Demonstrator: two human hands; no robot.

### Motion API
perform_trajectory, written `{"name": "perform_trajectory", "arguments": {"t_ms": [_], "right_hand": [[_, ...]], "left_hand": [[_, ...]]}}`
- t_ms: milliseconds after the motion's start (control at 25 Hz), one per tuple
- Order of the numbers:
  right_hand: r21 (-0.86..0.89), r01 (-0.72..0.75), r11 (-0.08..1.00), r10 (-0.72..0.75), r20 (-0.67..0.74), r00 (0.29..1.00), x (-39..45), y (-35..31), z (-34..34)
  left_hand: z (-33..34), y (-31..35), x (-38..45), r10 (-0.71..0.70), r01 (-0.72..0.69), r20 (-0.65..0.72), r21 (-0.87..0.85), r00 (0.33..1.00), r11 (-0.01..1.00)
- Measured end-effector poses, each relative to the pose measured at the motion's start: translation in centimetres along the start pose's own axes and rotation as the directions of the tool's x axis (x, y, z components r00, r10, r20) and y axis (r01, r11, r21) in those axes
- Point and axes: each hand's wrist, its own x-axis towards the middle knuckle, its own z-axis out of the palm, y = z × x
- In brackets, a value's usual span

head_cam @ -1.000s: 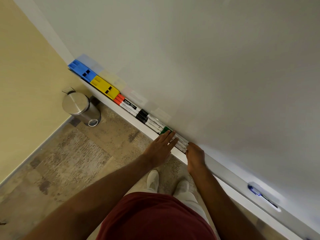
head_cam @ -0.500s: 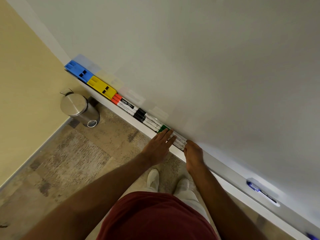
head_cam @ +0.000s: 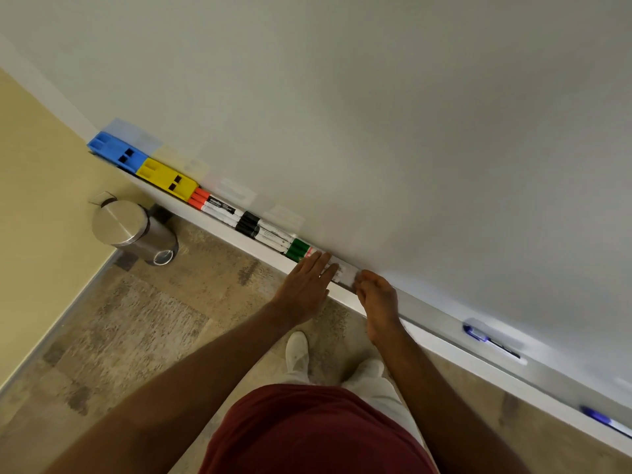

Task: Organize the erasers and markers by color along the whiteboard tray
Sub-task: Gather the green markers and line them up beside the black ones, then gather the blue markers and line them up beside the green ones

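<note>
Along the whiteboard tray (head_cam: 441,336), from the left, lie a blue eraser (head_cam: 118,153), a yellow eraser (head_cam: 167,179), red-capped markers (head_cam: 212,205), black-capped markers (head_cam: 263,229) and green-capped markers (head_cam: 299,249). My left hand (head_cam: 304,285) lies flat with straight fingers over the green markers' white barrels. My right hand (head_cam: 376,295) has its fingertips bunched against the tail ends of those markers, hiding them. Further right in the tray are a blue marker (head_cam: 478,335) and another blue marker (head_cam: 602,420).
A steel pedal bin (head_cam: 133,230) stands on the floor below the tray's left end, by the yellow wall (head_cam: 41,200). My feet in white socks (head_cam: 297,350) are close to the tray. The whiteboard (head_cam: 376,114) fills the upper view.
The green caps show more than before and sit tight against the black markers. Both hands have stayed on the green markers, with the left fingers slightly drawn back.
</note>
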Motion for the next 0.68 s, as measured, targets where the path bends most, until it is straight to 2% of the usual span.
{"name": "perform_trajectory", "arguments": {"t_ms": [320, 680], "right_hand": [[0.011, 0.12, 0.993, -0.117, -0.148, 0.982, -1.1, 0.9, -9.8], [-0.019, 0.219, 0.976, -0.218, -0.187, 0.958, -1.9, 5.0, -26.7]], "left_hand": [[-0.5, 9.0, 2.5, 0.157, -0.157, -0.014, 0.031, 0.987, 0.987], [2.2, 25.4, 4.9, 0.248, -0.248, 0.001, 0.007, 0.969, 0.969]]}}
